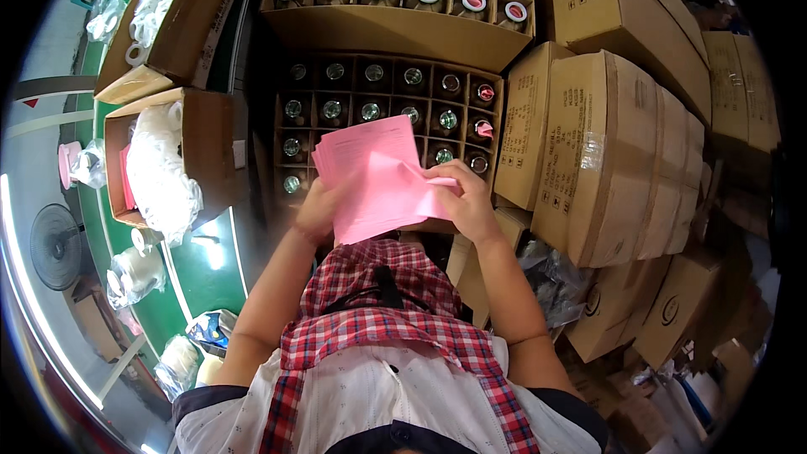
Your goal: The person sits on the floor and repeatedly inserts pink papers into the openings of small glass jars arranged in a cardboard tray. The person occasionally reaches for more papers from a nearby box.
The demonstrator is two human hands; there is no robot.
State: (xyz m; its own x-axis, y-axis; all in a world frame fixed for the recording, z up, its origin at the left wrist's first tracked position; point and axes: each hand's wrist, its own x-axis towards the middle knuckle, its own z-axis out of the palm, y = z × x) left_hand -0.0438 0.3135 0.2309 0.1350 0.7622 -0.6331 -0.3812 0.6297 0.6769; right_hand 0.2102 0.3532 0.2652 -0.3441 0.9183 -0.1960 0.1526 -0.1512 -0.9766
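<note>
A stack of pink printed paper sheets (372, 183) lies in front of my body, its left edge in my left hand (325, 205). My right hand (463, 192) pinches the folded or curled right part of a pink sheet between thumb and fingers. Beyond the paper stands a divided cardboard box (391, 62) of glass bottles with open mouths. Folded pink paper (485, 129) sticks out of a bottle in its right column, and another piece (485, 93) shows in the bottle behind. The paper and my hands hide part of the box's near rows.
Another divided carton (403, 28) behind holds glass bottles with white rims and red-pink centres. Closed cardboard cartons (574, 157) are stacked at the right. At the left, on a green table (214, 265), an open box (211, 157) holds white plastic-wrapped items, with a second box (195, 25) of white rings behind.
</note>
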